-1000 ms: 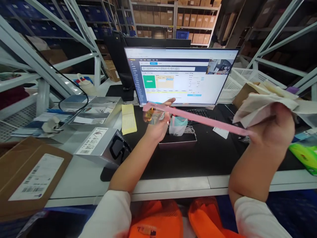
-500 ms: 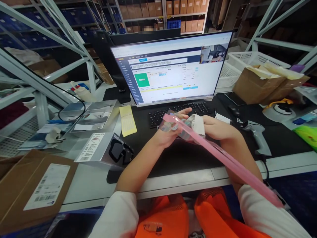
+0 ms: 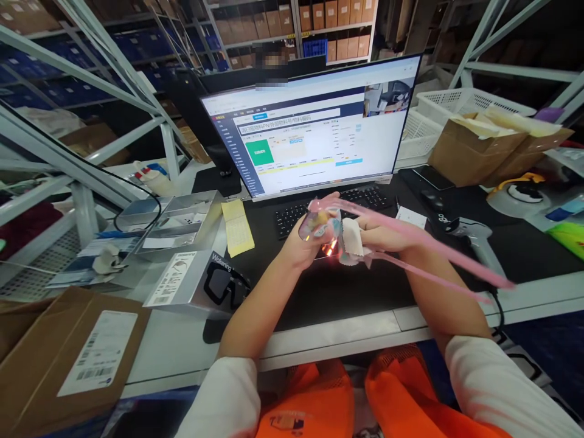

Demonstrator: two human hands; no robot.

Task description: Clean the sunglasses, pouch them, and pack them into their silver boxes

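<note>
In front of the keyboard (image 3: 292, 218), my left hand (image 3: 297, 248) is closed on the front of a pair of glasses (image 3: 314, 224) with shiny, reflective lenses. Their pink temples (image 3: 429, 240) stretch out to the right over my right forearm, somewhat smeared by motion. My right hand (image 3: 385, 234) is closed on a cream cloth (image 3: 352, 237) with a zigzag edge, held against the glasses. The fingers of both hands are partly hidden behind the glasses and cloth. A red-orange glint shows on the lower lens.
Behind the hands stands a monitor (image 3: 314, 140). To the left are a sticky-note pad (image 3: 238, 228), a goggles box (image 3: 187, 286), a tray of papers (image 3: 182, 219) and a cardboard box (image 3: 50, 365). A barcode scanner (image 3: 479, 243) and an open carton (image 3: 474, 152) sit on the right.
The glasses have turned in my hands: the pink temples have swung upward and now show apart. The cloth has shifted slightly left.
</note>
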